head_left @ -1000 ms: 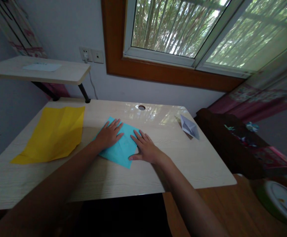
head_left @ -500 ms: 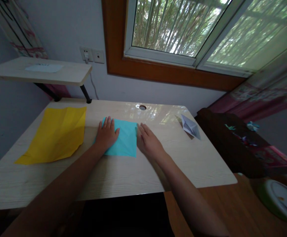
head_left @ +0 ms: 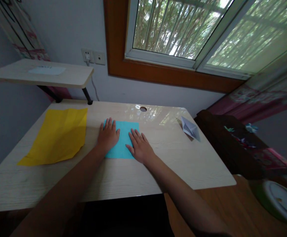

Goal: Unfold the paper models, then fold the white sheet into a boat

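- The blue paper lies flat on the desk, a little behind its middle, squared up with its edges roughly parallel to the desk's front edge; it is thin, matt and turquoise, a neat rectangle.
- The left hand rests palm down on the left part of the blue paper, fingers stretched and close together; it grips nothing, only presses the sheet flat against the desk.
- The right hand lies palm down on the right lower part of the blue paper, fingers spread and pointing away from the person; it too is unclenched and pressing, not grasping. With a flat palm on each side, the sheet looks pinned so that it cannot slide.
- The yellow paper lies left of the blue paper, apart from it, a larger sheet with soft creases and an uneven lower edge.
- A white folded paper, pointed and standing a little up from the desk, sits well to the right of the blue paper, near the desk's right edge.
- The desk is pale wood grain with a glossy top that mirrors the window; a round cable hole sits behind the blue paper.
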Demonstrator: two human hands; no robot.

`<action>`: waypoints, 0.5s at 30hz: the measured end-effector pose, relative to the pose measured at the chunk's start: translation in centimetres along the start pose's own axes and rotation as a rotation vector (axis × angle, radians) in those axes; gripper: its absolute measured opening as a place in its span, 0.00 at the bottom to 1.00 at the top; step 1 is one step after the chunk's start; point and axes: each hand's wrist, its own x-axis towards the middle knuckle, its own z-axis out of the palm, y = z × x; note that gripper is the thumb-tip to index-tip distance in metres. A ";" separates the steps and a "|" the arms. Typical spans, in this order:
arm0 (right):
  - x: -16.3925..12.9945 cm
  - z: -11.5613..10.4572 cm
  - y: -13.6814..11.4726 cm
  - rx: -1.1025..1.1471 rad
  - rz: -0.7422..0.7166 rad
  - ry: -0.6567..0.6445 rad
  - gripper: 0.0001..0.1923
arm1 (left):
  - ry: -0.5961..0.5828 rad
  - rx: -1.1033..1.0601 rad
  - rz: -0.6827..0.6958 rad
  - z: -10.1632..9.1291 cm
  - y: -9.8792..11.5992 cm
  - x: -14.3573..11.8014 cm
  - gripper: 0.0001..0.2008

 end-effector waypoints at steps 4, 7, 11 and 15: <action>-0.9 -0.7 1.1 -0.031 -0.016 -0.047 0.35 | -0.019 -0.006 -0.014 0.1 -1.7 0.7 0.31; -1.2 -0.9 1.4 -0.043 -0.023 -0.069 0.35 | -0.016 -0.014 -0.045 -0.1 -3.3 1.1 0.30; -1.4 -0.9 1.5 -0.039 -0.022 -0.066 0.35 | 0.048 -0.012 -0.036 -0.6 -5.3 1.5 0.28; -1.4 -0.8 1.6 -0.031 -0.024 -0.055 0.35 | 0.116 -0.020 0.031 -1.7 -6.1 2.0 0.27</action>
